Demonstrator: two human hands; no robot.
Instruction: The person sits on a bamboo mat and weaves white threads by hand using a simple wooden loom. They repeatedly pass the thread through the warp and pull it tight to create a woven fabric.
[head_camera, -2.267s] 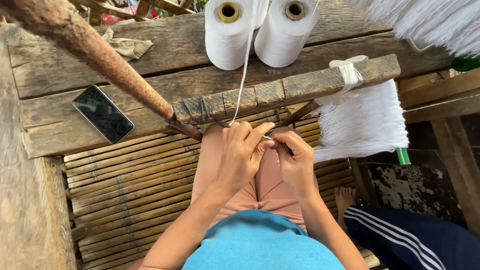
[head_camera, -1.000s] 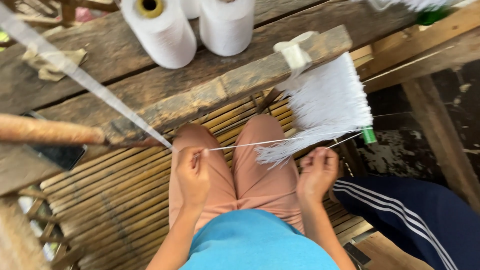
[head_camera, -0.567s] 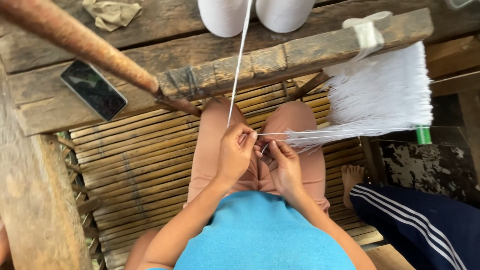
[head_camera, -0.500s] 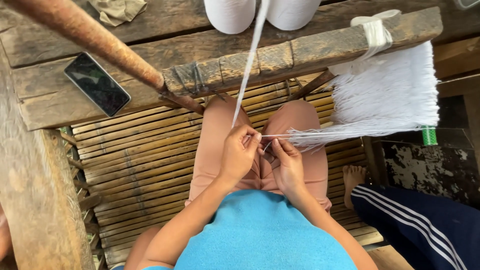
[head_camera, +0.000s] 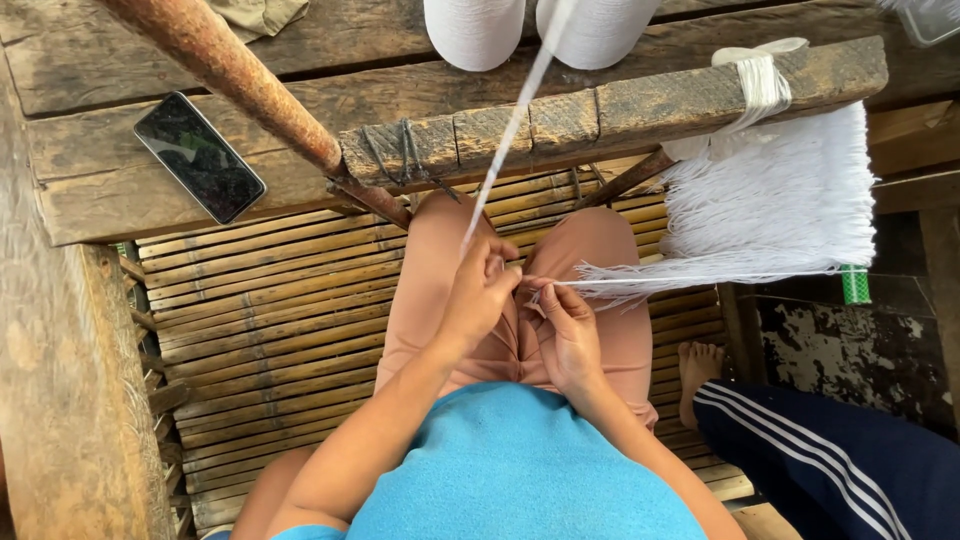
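Observation:
My left hand (head_camera: 485, 285) pinches a white yarn strand (head_camera: 510, 130) that runs up to two white yarn cones (head_camera: 475, 28) on the wooden planks. My right hand (head_camera: 562, 325) sits right beside it over my lap and grips the ends of thin white threads (head_camera: 650, 278) coming from a hanging bundle of white yarn (head_camera: 775, 205). That bundle is tied to a rough wooden beam (head_camera: 620, 105). Both hands meet at one spot, fingertips nearly touching.
A black phone (head_camera: 198, 156) lies on the planks at the left. A rusty pole (head_camera: 235, 75) slants down to the beam. I sit on a bamboo slat floor (head_camera: 260, 330). Another person's foot (head_camera: 695, 365) and dark striped trouser leg (head_camera: 830, 460) are at the right.
A second ago my hands were spread apart with a thread stretched between them. They have come together over my lap, and since half a second ago they have hardly moved.

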